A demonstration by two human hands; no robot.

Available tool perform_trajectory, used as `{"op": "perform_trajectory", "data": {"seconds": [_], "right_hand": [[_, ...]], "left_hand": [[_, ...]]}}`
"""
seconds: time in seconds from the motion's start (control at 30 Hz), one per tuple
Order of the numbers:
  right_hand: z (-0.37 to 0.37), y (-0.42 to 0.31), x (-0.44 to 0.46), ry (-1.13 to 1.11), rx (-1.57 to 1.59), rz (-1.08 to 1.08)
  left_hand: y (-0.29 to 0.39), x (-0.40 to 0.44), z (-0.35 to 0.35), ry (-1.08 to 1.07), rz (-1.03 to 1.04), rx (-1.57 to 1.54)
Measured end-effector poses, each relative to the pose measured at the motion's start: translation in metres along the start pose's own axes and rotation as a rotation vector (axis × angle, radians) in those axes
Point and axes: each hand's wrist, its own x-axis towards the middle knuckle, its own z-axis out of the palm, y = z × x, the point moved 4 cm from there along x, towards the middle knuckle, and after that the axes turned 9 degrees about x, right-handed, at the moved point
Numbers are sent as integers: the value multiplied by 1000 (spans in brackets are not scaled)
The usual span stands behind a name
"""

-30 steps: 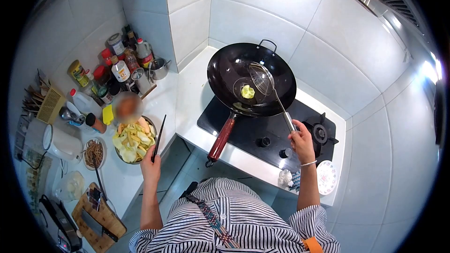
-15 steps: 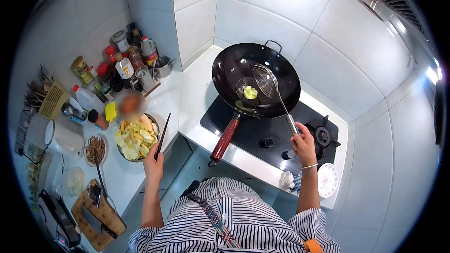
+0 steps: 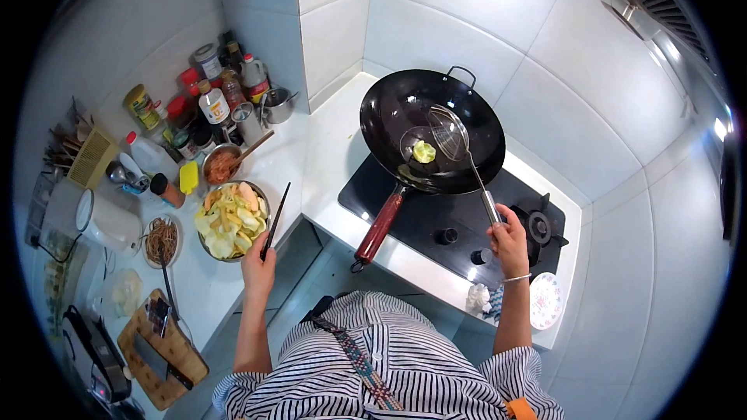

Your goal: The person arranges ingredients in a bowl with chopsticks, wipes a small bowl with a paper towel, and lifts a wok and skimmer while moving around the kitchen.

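Black chopsticks (image 3: 277, 219) point upward from my left hand (image 3: 258, 266), just right of a bowl of yellow-green vegetable slices (image 3: 231, 222). My right hand (image 3: 508, 243) grips the metal handle of a wire strainer (image 3: 449, 134), whose mesh head rests inside the black wok (image 3: 389, 109). A single pale yellow-green piece (image 3: 423, 152) lies in a small pool of liquid in the wok, left of the strainer. The wok's red handle (image 3: 380, 227) points toward my body, untouched by either hand.
Left counter: bowl of reddish food (image 3: 222, 163), bottles (image 3: 214, 105), white kettle (image 3: 109, 222), dish of brown strips (image 3: 162, 241), cutting board (image 3: 183, 354) with cleaver (image 3: 152, 354). Right: stove (image 3: 420, 227), crumpled tissue (image 3: 478, 296), floral plate (image 3: 547, 300). White container (image 3: 127, 292) stands lower left.
The view has shifted slightly, so the wok and counter items appear farther right. Both hands keep their holds, and the strainer stays in the wok. The reddish bowl now shows clearly.
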Motion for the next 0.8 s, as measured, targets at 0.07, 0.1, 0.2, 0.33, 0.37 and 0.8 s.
{"op": "perform_trajectory", "data": {"seconds": [0.07,0.1,0.2,0.33,0.37,0.8], "right_hand": [[0,0,0,-4,-7,-10],[0,0,-1,-9,-1,-5],[0,0,-2,-17,9,-6],[2,-1,-4,-17,17,-10],[1,-2,-5,-21,17,-10],[1,7,-6,-46,38,-16]], "left_hand": [[0,-1,0,9,13,-3],[1,-1,-1,17,26,-7],[1,-1,-2,9,14,6],[-6,-1,1,-3,-3,21],[-5,-1,2,11,32,12],[6,-11,0,76,124,70]]}}
